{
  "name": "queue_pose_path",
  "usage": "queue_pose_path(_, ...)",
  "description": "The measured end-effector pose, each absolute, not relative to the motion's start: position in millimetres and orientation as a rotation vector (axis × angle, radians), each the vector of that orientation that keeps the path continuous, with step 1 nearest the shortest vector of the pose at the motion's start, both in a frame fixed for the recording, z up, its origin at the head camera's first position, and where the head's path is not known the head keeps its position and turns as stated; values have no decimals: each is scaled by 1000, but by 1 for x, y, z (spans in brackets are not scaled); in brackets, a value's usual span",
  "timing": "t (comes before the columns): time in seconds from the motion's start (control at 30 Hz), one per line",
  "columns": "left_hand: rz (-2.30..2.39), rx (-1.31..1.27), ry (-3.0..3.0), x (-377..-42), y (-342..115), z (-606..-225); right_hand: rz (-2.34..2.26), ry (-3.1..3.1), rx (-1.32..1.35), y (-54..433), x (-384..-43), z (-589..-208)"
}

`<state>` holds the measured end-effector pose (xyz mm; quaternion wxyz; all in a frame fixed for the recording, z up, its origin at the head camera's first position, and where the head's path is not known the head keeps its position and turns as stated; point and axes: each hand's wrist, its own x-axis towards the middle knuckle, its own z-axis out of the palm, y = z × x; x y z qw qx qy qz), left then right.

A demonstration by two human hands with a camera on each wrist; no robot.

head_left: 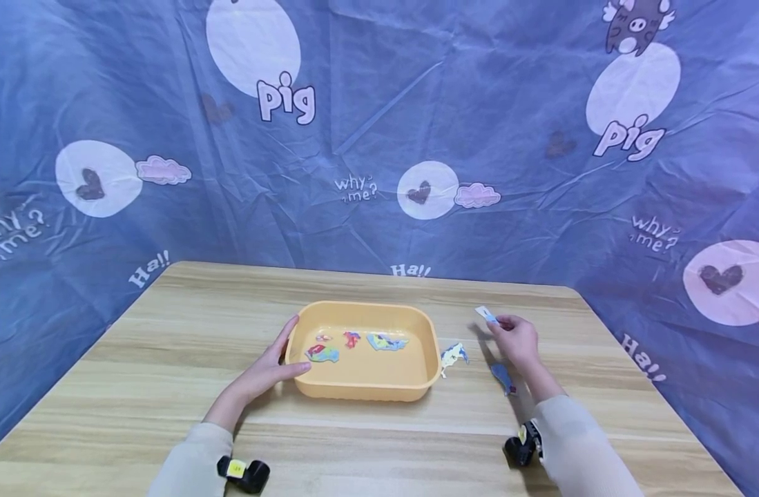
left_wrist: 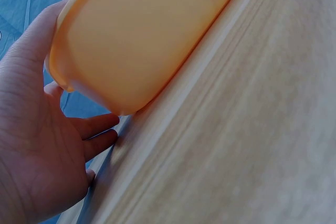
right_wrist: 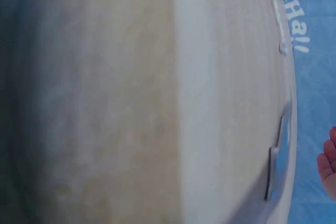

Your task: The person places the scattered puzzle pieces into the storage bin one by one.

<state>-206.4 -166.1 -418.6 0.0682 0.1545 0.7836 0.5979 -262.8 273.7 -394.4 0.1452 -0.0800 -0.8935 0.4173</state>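
Tray (head_left: 367, 391) holds four pieces (head_left: 385, 342); right fingers (head_left: 506, 323) pinch another piece (head_left: 486, 315); two rightward pieces (head_left: 502, 377) appear outstanding; left fingers (left_wrist: 95, 126) spread.

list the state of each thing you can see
orange tray: upright on table, colourful pieces inside
left hand: gripping orange tray
right hand: pinching light piece
light piece: held above table
white-and-blue piece: lying beside orange tray
blue piece: lying on table
backdrop: wrinkled

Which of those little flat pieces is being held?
The small white-and-blue piece pinched in the right hand; the other pieces lie in the tray or on the table.
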Motion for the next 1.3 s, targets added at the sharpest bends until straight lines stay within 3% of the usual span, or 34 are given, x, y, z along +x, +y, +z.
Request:
queue_pose_path(0.77,1780,437,2376,-206,-165,-419,1215,-2547,96,237,-269,-363)
queue_pose_path(1.3,1781,450,2375,-207,-166,-419,1465,-2465,300,201,-269,-355)
